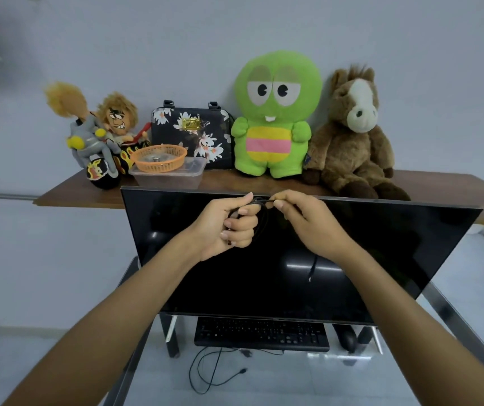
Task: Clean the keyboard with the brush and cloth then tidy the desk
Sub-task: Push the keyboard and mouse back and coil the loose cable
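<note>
Holding a coiled black cable [259, 218] w/ both hands, raised in front of the monitor [352, 247]. Left hand [229, 222] grip closed round the coil, fingers curled; right hand [305, 218] pinches the cable at top, thumb + forefinger. One cable end hangs below right wrist. Keyboard [261, 332] sits on glass desk [451, 315] under monitor, mouse [347, 339] just beside it on the right. Loose thin cord [205, 373] lies in front of keyboard. Plush toys, floral bag [191, 133], orange basket [158, 158] on wooden shelf [88, 191] behind. Brush, cloth: can't see.
</note>
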`<state>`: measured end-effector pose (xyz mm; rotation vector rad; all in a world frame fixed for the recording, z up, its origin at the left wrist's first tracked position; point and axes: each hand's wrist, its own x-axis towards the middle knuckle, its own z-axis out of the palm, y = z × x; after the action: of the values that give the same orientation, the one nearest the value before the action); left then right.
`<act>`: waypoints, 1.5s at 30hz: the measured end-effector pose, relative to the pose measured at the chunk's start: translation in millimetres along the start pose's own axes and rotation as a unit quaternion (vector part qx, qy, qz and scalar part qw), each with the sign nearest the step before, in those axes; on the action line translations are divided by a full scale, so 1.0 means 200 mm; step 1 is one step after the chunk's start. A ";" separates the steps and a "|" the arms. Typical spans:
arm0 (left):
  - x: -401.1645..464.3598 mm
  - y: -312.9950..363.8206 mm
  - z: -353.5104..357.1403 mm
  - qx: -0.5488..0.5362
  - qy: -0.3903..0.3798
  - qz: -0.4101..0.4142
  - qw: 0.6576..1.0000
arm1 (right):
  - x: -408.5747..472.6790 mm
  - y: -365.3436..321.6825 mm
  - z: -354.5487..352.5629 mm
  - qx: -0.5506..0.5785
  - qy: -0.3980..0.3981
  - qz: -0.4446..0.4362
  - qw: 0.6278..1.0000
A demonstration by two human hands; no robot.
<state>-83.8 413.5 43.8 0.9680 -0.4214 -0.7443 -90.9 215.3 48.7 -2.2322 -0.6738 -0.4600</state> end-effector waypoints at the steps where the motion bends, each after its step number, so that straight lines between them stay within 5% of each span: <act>1: 0.00 0.00 0.01 -0.021 -0.003 0.002 1.000 | 0.00 0.00 0.02 -0.009 0.016 -0.005 1.000; 5: 0.04 0.02 0.10 -0.075 0.024 0.078 0.994 | -0.06 -0.02 0.17 -0.015 0.020 0.026 0.999; 8: 0.12 0.03 0.13 0.031 0.125 0.182 0.975 | -0.14 -0.09 0.29 -0.028 -0.063 0.049 0.996; 10: 0.14 0.03 0.10 0.209 0.195 0.228 0.931 | -0.16 -0.14 0.32 -0.055 -0.105 0.028 0.993; 13: 0.13 0.00 0.05 0.482 0.238 0.215 0.815 | -0.13 -0.20 0.24 -0.132 -0.065 -0.023 0.989; 16: 0.10 -0.03 0.03 0.574 0.269 0.181 0.752 | -0.06 -0.18 0.12 -0.167 -0.028 -0.032 0.985; 20: 0.06 -0.01 0.06 0.417 0.208 0.094 0.880 | -0.02 -0.13 0.03 -0.044 -0.134 -0.029 0.990; 22: 0.04 0.00 0.07 0.380 0.168 0.060 0.907 | -0.01 -0.15 0.02 0.002 -0.148 -0.024 0.989; 26: 0.02 -0.02 0.05 0.420 0.176 0.060 0.888 | 0.02 -0.13 0.01 0.002 -0.139 -0.039 0.990; 29: 0.01 -0.07 0.04 0.526 0.251 0.148 0.799 | 0.04 -0.14 -0.02 0.054 -0.121 -0.022 0.991; 32: 0.01 -0.09 0.05 0.510 0.312 0.226 0.769 | 0.07 -0.14 0.00 0.085 -0.080 -0.003 0.993; 35: 0.04 -0.06 0.05 0.456 0.315 0.194 0.810 | 0.10 -0.12 0.05 0.176 -0.038 0.040 0.983; 39: 0.04 -0.05 0.05 0.333 0.205 0.173 0.904 | 0.11 -0.09 0.09 0.376 0.034 0.142 0.915; 45: 0.05 -0.07 0.02 0.349 0.215 0.162 0.898 | 0.05 -0.05 0.21 0.194 0.120 0.131 0.965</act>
<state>-85.0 399.0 34.7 1.6455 -0.4499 -0.0383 -85.1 256.3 31.3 -1.8229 -0.3023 -0.4136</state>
